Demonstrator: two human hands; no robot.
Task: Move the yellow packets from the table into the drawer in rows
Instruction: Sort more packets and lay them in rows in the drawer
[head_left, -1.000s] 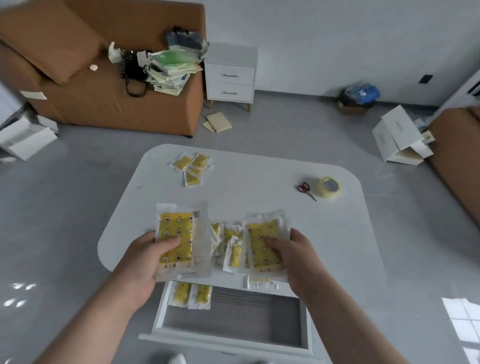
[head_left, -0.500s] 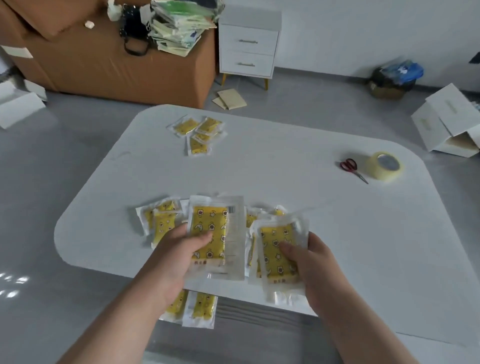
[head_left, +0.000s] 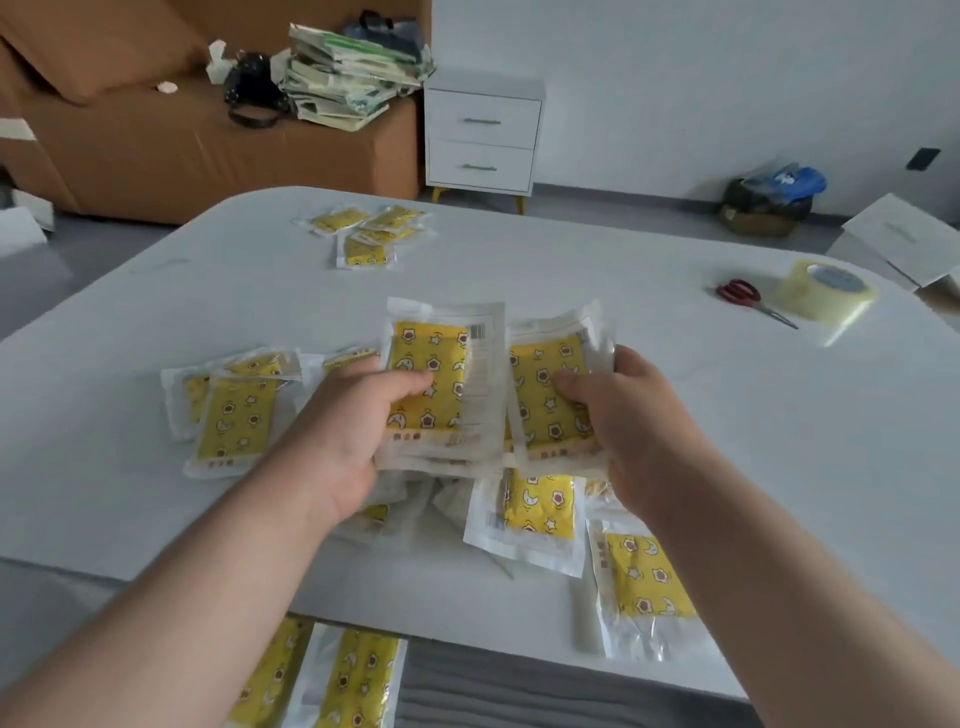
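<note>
My left hand (head_left: 345, 431) grips a stack of yellow packets (head_left: 447, 374) above the white table (head_left: 675, 389), thumb on top. Beside it, my right hand (head_left: 639, 415) holds another yellow packet (head_left: 550, 400), thumb pressed on its face. Below both hands, several loose packets (head_left: 535, 509) lie in a heap near the table's front edge. Two more packets (head_left: 234, 410) lie to the left, and a small far group (head_left: 369, 234) sits at the back. The open drawer (head_left: 467, 691) shows under the front edge with two packets (head_left: 337, 680) side by side at its left.
Red scissors (head_left: 743, 296) and a roll of clear tape (head_left: 826, 291) lie at the table's right rear. Beyond stand a brown sofa (head_left: 156, 156) piled with papers, a white nightstand (head_left: 483, 140), and white boxes (head_left: 898, 244) on the floor.
The view has tilted up and moved closer to the table. Both hands have lifted their packets slightly forward over the heap, and less of the drawer shows.
</note>
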